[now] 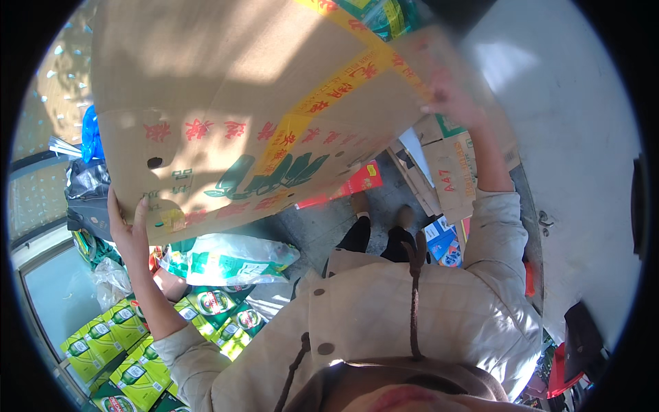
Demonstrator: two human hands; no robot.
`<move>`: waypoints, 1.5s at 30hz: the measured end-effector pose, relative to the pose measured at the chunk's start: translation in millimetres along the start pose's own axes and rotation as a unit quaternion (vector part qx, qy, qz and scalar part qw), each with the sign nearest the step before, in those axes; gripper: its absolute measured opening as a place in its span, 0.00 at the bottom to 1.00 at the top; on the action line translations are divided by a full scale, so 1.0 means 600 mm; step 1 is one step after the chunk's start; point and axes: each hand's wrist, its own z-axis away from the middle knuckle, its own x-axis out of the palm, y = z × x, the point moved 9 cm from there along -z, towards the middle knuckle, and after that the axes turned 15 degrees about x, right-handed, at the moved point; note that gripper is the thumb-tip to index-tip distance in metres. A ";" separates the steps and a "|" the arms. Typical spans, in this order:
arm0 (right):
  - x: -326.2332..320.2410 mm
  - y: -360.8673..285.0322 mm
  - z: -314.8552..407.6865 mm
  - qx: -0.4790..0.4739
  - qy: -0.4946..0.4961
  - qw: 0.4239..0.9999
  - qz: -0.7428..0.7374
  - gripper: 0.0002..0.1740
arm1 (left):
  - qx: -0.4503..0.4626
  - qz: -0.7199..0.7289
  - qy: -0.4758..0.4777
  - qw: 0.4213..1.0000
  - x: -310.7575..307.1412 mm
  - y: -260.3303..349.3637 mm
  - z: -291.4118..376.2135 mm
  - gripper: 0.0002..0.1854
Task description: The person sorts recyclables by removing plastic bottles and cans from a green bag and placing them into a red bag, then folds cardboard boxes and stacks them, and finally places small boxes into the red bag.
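A large cardboard sheet or flattened box [206,103], printed in red and green and crossed by yellow tape, spans the upper left of the head view. At its lower left edge my left hand [128,216] grips it, thumb on the near face. My right hand [455,100], blurred, is by its right side with fingers spread over the cardboard; whether it holds the edge is unclear. Below the sheet lies a green and white plastic bag [231,260]. A red printed item [355,183] shows partly behind the sheet's lower edge.
Green beer cartons [139,355] are stacked at lower left, beside a glass-panelled frame [56,288]. More flattened cardboard [450,177] stands at the right, with a blue printed box [443,244] near my feet. A pale surface [576,180] runs along the right.
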 end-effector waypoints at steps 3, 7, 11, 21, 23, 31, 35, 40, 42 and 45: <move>0.017 0.054 0.061 0.023 0.030 0.992 -0.119 0.09 | 0.037 -0.073 0.012 0.997 0.132 -0.073 -0.097 0.36; 0.064 0.107 0.118 0.092 0.104 0.988 -0.073 0.07 | 0.001 0.052 -0.117 0.992 0.408 -0.166 -0.070 0.34; 0.064 0.202 0.169 0.163 0.194 0.966 0.052 0.07 | -0.038 0.206 -0.301 0.930 0.701 -0.089 0.118 0.38; -0.072 0.423 0.270 0.382 0.300 0.873 0.048 0.09 | 0.065 0.225 -0.578 0.782 0.937 0.270 0.448 0.65; -0.056 0.418 0.264 0.364 0.290 0.885 -0.010 0.09 | 0.108 0.233 -0.536 0.804 0.931 0.338 0.460 0.63; 0.084 0.242 0.168 0.359 0.214 0.904 0.088 0.12 | 0.087 0.188 -0.325 0.923 0.980 0.366 0.462 0.42; 0.130 0.178 0.138 0.312 0.175 0.920 0.161 0.15 | 0.089 0.266 -0.247 0.928 0.918 0.323 0.432 0.36; 0.135 0.030 0.130 0.178 0.125 0.976 0.029 0.15 | 0.124 0.296 -0.228 0.919 0.774 0.267 0.357 0.36; 0.089 -0.062 0.152 0.060 0.180 0.981 -0.043 0.14 | 0.107 0.276 -0.268 0.917 0.674 0.242 0.298 0.37; -0.028 -0.101 0.226 -0.052 0.285 0.946 -0.143 0.11 | 0.096 0.247 -0.275 0.924 0.523 0.215 0.216 0.34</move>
